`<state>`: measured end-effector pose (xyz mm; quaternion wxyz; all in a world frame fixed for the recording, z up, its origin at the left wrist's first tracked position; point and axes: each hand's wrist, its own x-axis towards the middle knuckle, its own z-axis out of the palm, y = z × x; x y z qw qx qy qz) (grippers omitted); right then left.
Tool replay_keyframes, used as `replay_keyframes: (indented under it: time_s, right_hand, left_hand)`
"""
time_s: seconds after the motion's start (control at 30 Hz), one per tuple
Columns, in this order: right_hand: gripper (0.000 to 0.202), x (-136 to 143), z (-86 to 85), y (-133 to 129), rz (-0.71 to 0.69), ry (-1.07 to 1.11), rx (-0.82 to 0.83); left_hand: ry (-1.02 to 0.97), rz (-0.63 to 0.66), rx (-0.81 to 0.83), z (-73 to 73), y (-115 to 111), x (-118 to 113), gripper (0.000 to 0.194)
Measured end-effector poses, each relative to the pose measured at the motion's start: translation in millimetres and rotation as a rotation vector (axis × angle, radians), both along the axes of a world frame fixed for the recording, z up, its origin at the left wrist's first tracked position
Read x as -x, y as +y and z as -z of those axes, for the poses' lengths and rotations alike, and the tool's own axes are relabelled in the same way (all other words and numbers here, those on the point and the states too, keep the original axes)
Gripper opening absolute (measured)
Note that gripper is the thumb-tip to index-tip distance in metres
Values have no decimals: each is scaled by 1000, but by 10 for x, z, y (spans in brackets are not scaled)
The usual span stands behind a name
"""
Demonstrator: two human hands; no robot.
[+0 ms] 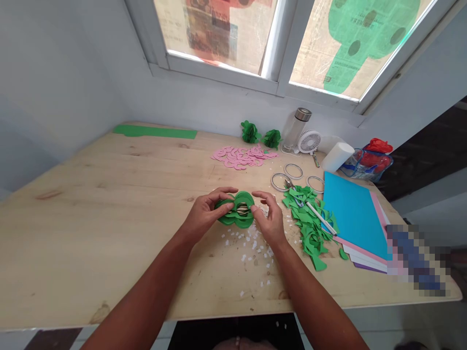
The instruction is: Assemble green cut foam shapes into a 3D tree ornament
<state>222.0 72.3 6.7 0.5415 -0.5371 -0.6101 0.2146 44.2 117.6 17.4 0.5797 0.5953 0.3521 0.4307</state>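
Between my hands is a green paper cutout stack (242,221), rounded and lobed, with a gap in its middle where pale layers show. My left hand (207,211) pinches its left side, thumb on top. On its right edge my right hand (269,216) closes thumb and fingers, the index finger raised and curved. Small white paper bits (251,243) lie scattered on the wood just below the cutouts. Right of my right hand is a heap of green paper scraps (310,228), with scissors (294,192) and a white pen (321,218) on it.
Rolls of tape (294,170) lie behind the scraps. Pink paper cutouts (241,158), green folded paper pieces (250,132), a bottle (295,129) and a small fan (309,142) stand or lie near the wall. Coloured sheets (353,214) are stacked right; a green strip (156,131) lies back left.
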Motion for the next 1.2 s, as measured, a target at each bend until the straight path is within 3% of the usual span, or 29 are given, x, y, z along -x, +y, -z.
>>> replay_keyframes:
  time_s: [0.3,0.63,0.97,1.2]
  right_hand:
    - [3,3,-7,5,-10,-7,-42]
    - [6,21,-25,-9,-50,-21,33]
    - [6,69,-19,-22,-49,-77,30]
    - [8,91,-85,-76,111,-212,-136]
  left_hand:
    - [74,66,-73,43,14,11,16]
    - [134,272,-154,-21,17,53,23]
    - [164,108,-147,46,-26,-96,16]
    - [115,-127,-84,47,-37,-112,18]
